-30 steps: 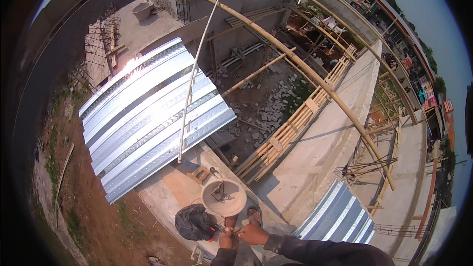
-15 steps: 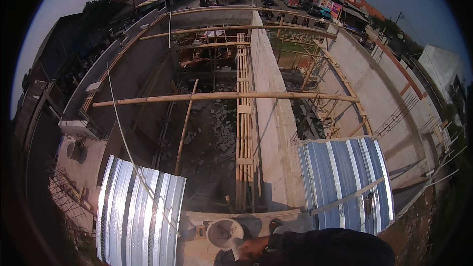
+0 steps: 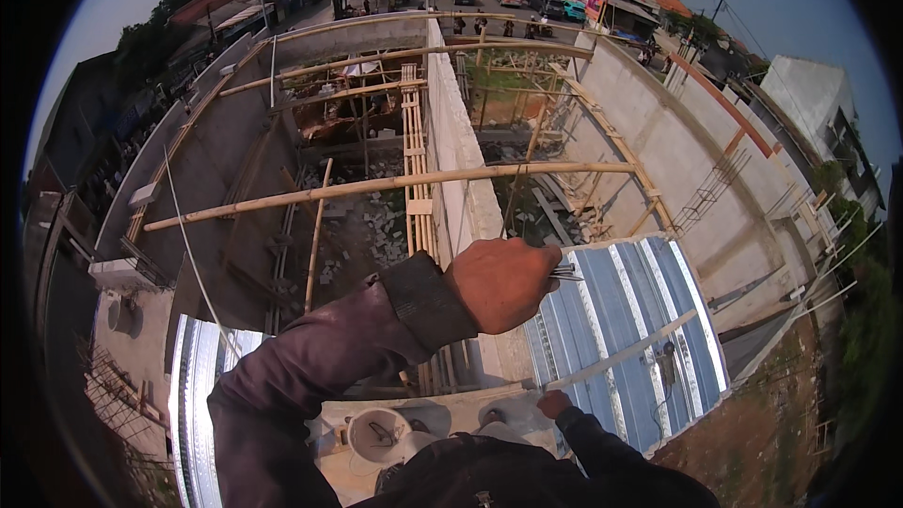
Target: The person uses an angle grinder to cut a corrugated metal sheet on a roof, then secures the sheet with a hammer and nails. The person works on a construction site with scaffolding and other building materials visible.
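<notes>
My left hand, at the end of a dark sleeve, reaches across the middle of the view. Its fingers are closed round several thin metal pieces, whose ends stick out; I cannot tell whether they are nails or wire. Lower down, my right hand looks curled, beside the near left edge of a blue ribbed metal sheet. What it holds, if anything, is hidden. A pale narrow strip lies across that sheet. Near my feet stands a pale bucket with something thin inside.
A corded tool rests on the blue sheet. Another shiny ribbed sheet lies at left, partly behind my arm. Bamboo poles span a deep, rubble-strewn pit between concrete walls. I stand on a narrow concrete ledge.
My left arm has come up across the view, with thin metal pieces in the hand. My right hand now shows by the blue sheet. The whole scene has shifted left as my head turned.
</notes>
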Tool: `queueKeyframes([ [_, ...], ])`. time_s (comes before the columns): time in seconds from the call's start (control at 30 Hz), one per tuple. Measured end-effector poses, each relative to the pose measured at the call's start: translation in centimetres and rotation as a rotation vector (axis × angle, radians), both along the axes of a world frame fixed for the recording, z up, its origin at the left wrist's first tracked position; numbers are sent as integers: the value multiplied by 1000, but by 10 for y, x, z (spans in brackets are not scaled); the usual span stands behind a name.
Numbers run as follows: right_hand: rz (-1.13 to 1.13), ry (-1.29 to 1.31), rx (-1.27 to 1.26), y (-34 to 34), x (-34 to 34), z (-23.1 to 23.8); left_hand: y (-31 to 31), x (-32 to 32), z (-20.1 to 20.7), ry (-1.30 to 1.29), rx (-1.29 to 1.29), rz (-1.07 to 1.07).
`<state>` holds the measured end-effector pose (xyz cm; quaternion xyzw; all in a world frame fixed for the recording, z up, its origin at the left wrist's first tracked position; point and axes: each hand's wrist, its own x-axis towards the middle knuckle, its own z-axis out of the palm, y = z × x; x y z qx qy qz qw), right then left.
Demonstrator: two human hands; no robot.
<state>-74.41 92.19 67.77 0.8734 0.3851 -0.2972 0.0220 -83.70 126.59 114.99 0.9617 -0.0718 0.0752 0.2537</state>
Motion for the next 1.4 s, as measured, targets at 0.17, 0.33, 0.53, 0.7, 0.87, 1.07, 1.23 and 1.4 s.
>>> queueKeyframes([
  [0.17, 335, -128, -30, -60, 17, -77, -198, 45, 65, -398, -378, -159],
  [0.33, -40, 101, -108, -90, 17, -99, -267, 45, 45, -306, -8, -939],
  [0.53, -309, 253, -46, -72, 2, -99, -261, 45, 51, -213, 69, -1049],
  [0.7, -411, 312, -16, -77, -29, -99, -251, 34, 56, -189, 59, -1080],
  [0.87, -410, 251, -62, -152, -79, -107, -252, 37, 63, -167, 31, -1153],
  [1.07, -514, 214, -255, -243, -158, -105, -241, 54, 60, -78, 275, -1122],
  [1.23, -1046, 249, -239, -249, -174, -100, -241, 57, 65, -106, 476, -1160],
  [1.4, -1328, 233, -156, -235, -195, -102, -217, 74, 80, -109, 588, -1155],
])
